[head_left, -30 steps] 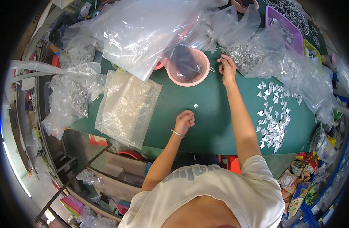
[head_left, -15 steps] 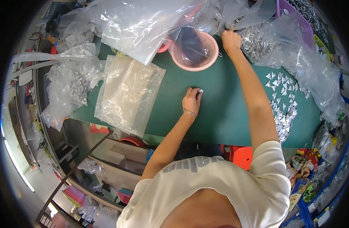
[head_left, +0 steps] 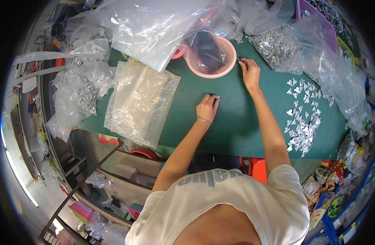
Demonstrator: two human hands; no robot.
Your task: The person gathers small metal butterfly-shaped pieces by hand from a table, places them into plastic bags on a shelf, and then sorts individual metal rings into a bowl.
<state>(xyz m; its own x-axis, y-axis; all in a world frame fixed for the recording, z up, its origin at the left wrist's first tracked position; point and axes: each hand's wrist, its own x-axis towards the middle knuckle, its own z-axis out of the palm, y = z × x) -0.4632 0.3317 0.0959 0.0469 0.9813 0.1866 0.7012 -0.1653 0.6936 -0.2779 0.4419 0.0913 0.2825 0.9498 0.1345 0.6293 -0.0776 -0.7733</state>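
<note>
Small silver piece (head_left: 217, 97) sits on the green worktop (head_left: 236, 122) just below the pink bowl (head_left: 212, 57), pinched at the left hand (head_left: 207, 108) fingertips, fingers narrow. Right hand (head_left: 249, 74) at the bowl's right rim, closed on something tiny and dark; can't tell what. Bowl holds a dark bag, little else visible. Right of the bowl a big scatter of silver pieces (head_left: 302, 118) remains on the worktop. Judged: early on, most left. Clear bags (head_left: 140, 102) lie left of the bowl.
</note>
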